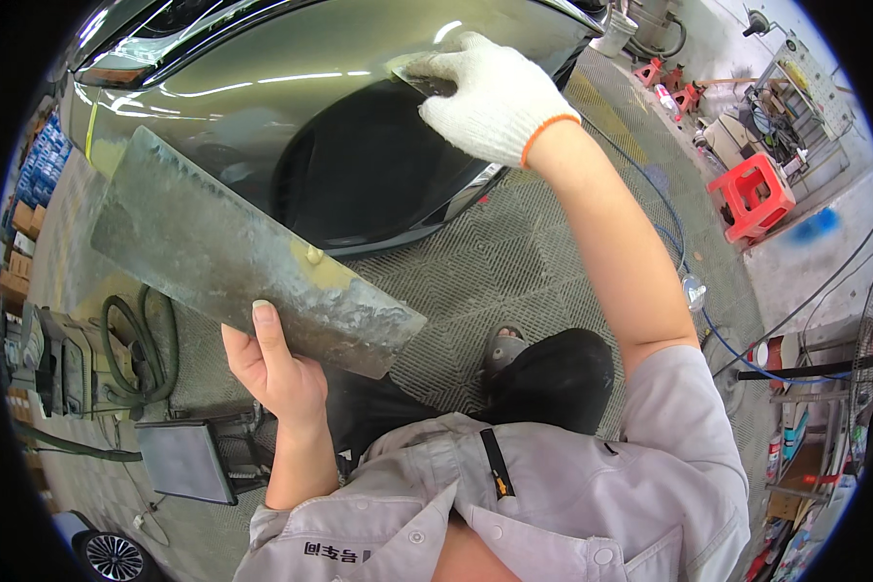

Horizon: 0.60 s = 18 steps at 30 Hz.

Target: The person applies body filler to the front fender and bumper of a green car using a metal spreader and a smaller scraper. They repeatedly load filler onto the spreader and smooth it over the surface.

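My bare left hand (289, 380) grips the lower edge of a long, smeared rectangular mixing board (199, 218), thumb on top. A small dab of yellowish putty (322, 267) sits near the board's right end. My right hand (500, 102), in a white knitted glove with an orange cuff, is closed on a small putty spreader (427, 81), mostly hidden by the fingers. The spreader's edge is at the car bumper (228, 92), just above a dark oval opening (359, 160). Dull, hazy patches show on the bumper's greenish-gold surface.
A blue hose (664, 199) runs along the patterned floor at right. Beyond it stand a red stool (755, 197) and a cluttered rack (810, 126). At left are a machine with a coiled dark hose (141, 349) and a flat grey panel (184, 461). A car wheel (114, 557) shows lower left.
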Each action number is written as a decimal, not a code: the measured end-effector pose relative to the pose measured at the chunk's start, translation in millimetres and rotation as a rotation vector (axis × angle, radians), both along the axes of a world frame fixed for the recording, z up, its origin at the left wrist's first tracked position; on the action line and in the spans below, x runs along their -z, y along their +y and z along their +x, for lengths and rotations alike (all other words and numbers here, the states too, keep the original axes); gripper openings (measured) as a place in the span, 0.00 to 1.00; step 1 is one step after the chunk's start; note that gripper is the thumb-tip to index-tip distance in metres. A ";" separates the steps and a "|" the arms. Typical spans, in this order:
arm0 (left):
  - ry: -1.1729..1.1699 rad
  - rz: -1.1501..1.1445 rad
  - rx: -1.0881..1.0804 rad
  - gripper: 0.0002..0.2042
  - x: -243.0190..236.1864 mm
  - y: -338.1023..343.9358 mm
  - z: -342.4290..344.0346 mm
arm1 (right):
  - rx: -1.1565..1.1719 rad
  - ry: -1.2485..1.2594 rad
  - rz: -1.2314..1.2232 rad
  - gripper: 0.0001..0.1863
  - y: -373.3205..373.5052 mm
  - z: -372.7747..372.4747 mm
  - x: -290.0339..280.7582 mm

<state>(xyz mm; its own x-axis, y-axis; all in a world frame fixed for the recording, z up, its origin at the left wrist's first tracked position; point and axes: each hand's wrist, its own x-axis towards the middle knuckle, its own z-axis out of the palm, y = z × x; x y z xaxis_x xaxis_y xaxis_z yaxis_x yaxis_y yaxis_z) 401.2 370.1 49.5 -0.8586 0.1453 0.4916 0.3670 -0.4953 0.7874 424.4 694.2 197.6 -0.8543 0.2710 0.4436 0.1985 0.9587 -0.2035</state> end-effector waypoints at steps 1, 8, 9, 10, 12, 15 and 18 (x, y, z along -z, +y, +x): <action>-0.004 0.000 0.004 0.17 0.4 0.1 -0.1 | -0.002 0.006 -0.011 0.27 -0.4 1.8 4.6; 0.005 -0.005 0.012 0.17 0.3 -0.1 -1.9 | -0.091 0.139 -0.165 0.26 -3.6 30.0 39.4; -0.012 -0.012 0.015 0.16 -0.8 1.9 -2.5 | -0.150 0.213 -0.282 0.27 -3.7 40.9 43.4; -0.014 -0.012 0.025 0.16 -2.4 4.5 -2.7 | -0.213 0.284 -0.401 0.28 -4.9 51.7 47.9; -0.050 0.010 0.076 0.16 -6.7 11.6 -1.2 | -0.561 0.328 -0.842 0.33 -13.4 73.0 60.7; -0.119 0.079 0.211 0.16 -15.3 31.0 -6.4 | -0.940 0.238 -0.960 0.38 -31.6 90.9 81.5; -0.168 0.156 0.269 0.16 -23.3 41.8 -8.0 | -1.034 0.224 -0.904 0.39 -45.3 97.8 97.9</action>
